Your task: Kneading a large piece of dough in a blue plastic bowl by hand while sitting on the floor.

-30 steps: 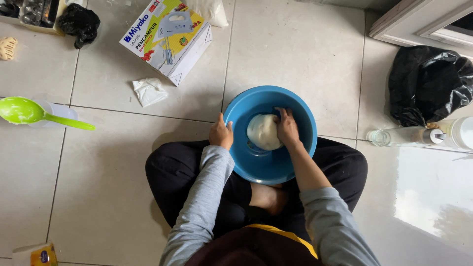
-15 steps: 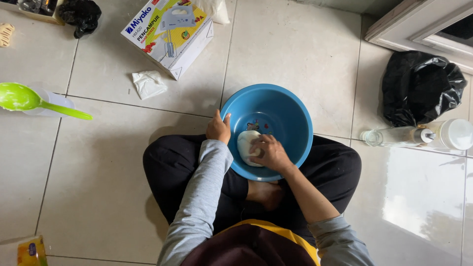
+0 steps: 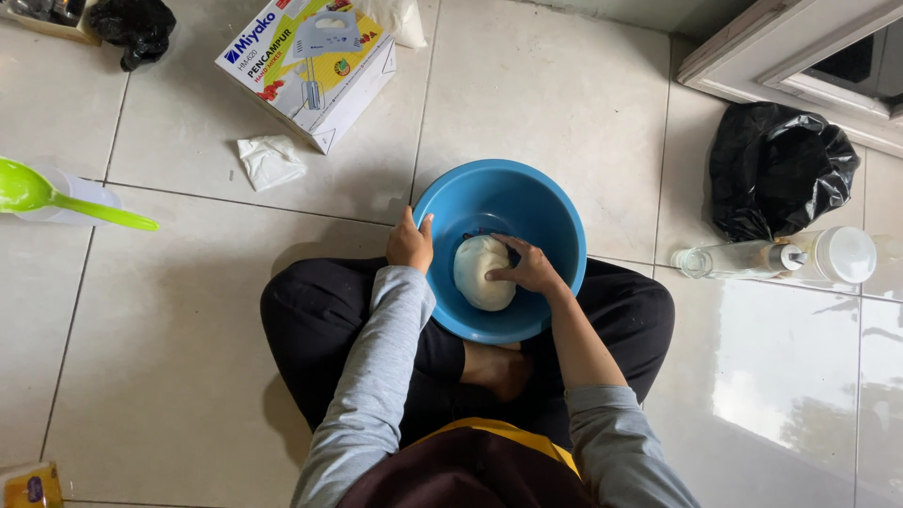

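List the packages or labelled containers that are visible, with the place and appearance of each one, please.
Cardboard box: floor, top left of centre; rectangular, white and yellow, hand mixer pictured.
Small packet: bottom left corner; yellow, partly cut off.
Clear bottle: lying on the floor to the right; transparent.
White-lidded jar: beside the bottle; round.

1. Bowl (image 3: 564, 226): blue, on the tiled floor (image 3: 188, 395) between the crossed legs; rim open above.
2. Far of bowl: bare tile, passable.
3. Far left: cardboard box (image 3: 310, 71), crumpled tissue (image 3: 270, 160).
4. Left: green ladle (image 3: 66, 199).
5. Right: clear bottle (image 3: 738, 261), black bag (image 3: 776, 169).
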